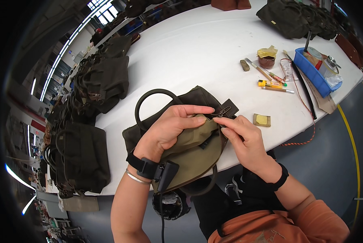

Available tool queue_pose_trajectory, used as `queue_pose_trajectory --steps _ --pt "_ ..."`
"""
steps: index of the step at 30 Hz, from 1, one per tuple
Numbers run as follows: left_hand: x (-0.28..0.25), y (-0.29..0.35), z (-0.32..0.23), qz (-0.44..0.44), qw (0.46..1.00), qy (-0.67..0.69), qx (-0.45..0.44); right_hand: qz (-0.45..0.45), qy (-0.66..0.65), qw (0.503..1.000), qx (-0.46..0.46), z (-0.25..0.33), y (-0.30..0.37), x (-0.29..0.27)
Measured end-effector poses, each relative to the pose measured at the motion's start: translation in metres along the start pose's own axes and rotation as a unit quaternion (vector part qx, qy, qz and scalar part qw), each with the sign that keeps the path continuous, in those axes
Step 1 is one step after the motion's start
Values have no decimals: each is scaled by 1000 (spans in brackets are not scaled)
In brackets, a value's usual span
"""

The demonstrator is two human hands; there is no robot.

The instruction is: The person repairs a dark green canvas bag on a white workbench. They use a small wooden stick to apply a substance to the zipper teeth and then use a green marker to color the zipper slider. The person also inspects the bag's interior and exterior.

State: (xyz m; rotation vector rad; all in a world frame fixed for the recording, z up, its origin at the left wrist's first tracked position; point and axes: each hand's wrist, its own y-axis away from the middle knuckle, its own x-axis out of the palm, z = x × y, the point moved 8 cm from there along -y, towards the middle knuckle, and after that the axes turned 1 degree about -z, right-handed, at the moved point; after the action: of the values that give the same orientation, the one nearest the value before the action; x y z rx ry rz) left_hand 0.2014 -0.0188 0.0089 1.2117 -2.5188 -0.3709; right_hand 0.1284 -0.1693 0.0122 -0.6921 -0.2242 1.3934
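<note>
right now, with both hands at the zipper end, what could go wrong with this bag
The khaki lining bunches beside the open zipper, close to the fingertips of the left hand and right hand, so a fold might snag in the teeth. The dark olive handbag lies at the edge of the white table, its near handle hanging past it, so a tug could perhaps drag it off.

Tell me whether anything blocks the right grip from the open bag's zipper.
Nothing visible does: the right grip sits right beside the zipper of the dark green bag. The yellow-topped block lies off to the right.
</note>
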Motion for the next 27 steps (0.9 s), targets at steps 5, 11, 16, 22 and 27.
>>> queue_pose_trajectory --steps 5,11,16,22,27 --pt "-3 -1 2 -1 1000 -1 2 17 -8 1000 15 5 -2 2" --pt "-2 0 2 2 1000 5 2 21 21 1000 -3 3 -2 4" --pt "-1 0 1 -10 1000 6 4 17 45 999 -3 -1 3 8" --pt "2 7 0 -24 998 -56 34 3 -37 999 23 -8 1 2" --pt "11 14 5 -72 995 -51 44 34 -94 992 78 -8 3 -1"
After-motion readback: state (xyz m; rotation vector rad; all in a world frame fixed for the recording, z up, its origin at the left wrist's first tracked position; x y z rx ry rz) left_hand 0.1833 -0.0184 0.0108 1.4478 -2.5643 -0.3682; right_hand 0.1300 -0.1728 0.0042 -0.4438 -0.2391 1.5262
